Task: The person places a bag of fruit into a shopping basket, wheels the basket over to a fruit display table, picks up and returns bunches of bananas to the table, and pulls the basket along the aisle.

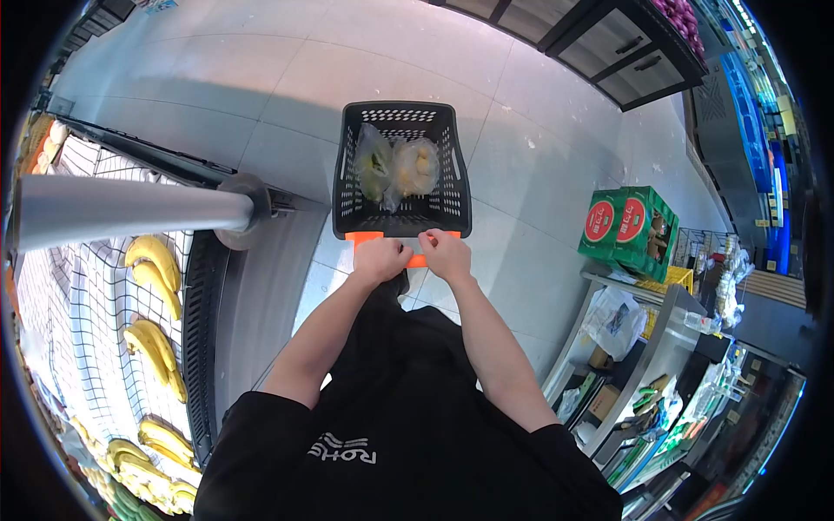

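Note:
In front of me is a black perforated shopping basket [405, 225] with an orange handle [418, 260] at its near side. My left hand [380, 260] is closed around the left part of that handle. Closed on its right part is my right hand [446, 254], a short gap from the left. Two clear plastic bags lie inside the basket. The left bag [373, 167] holds something green; yellowish round produce shows through the right bag [416, 168].
To the left, bunches of bananas [157, 352] lie on a display stand behind a thick grey pole [139, 211]. Green cartons [632, 227] stand at right above a cluttered shelf unit [647, 382]. A dark cabinet [599, 48] holds purple produce [682, 22]. Tiled floor [304, 78] extends ahead.

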`<state>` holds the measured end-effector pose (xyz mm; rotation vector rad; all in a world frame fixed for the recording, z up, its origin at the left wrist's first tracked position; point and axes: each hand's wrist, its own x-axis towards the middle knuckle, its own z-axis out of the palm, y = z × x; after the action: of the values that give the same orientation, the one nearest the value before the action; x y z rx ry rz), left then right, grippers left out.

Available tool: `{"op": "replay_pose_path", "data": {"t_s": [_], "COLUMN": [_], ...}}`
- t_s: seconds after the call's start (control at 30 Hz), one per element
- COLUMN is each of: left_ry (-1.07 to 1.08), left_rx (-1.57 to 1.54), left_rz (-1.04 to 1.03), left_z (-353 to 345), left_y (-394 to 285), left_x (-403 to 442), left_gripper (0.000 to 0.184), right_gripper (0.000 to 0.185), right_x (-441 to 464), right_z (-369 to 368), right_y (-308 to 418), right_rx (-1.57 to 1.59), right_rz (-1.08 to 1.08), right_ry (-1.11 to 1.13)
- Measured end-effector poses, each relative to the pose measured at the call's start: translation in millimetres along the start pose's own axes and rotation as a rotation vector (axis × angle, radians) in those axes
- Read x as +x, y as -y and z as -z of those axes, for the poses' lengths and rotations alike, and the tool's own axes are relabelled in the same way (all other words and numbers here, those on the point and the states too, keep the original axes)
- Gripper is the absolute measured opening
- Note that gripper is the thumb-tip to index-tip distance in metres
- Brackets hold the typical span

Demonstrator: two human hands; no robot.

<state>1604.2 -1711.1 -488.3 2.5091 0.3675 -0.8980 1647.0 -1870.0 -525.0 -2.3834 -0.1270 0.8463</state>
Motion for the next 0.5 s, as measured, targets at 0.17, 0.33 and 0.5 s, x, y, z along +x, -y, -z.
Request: {"op": "replay_pose_path", "data": {"t_s": [0.17, 0.33, 0.5], "left_ry": [-0.086, -0.185, -0.241], "left_rx": [-0.044, -0.088, -0.131], "left_rz": [0.015, 0.052, 0.098], "left_z": [-3.4, 6.2, 11.0], "left_y": [-0.9, -13.8, -17.5], "left_x": [24.2, 40.6, 71.0], "left_gripper": [0.043, 0.043, 0.043], "right_gripper": [0.039, 0.039, 0.038], "right_x": [32.8, 60.3, 102.1], "right_z": [16.3, 37.1, 50.8], "right_y": [2.7, 11.5, 17.4], "right_rx": [-0.045, -0.092, -0.130], "right_rz": [0.052, 0.089, 0.166], "right_ry": [0.029, 0.072, 0.088]}}
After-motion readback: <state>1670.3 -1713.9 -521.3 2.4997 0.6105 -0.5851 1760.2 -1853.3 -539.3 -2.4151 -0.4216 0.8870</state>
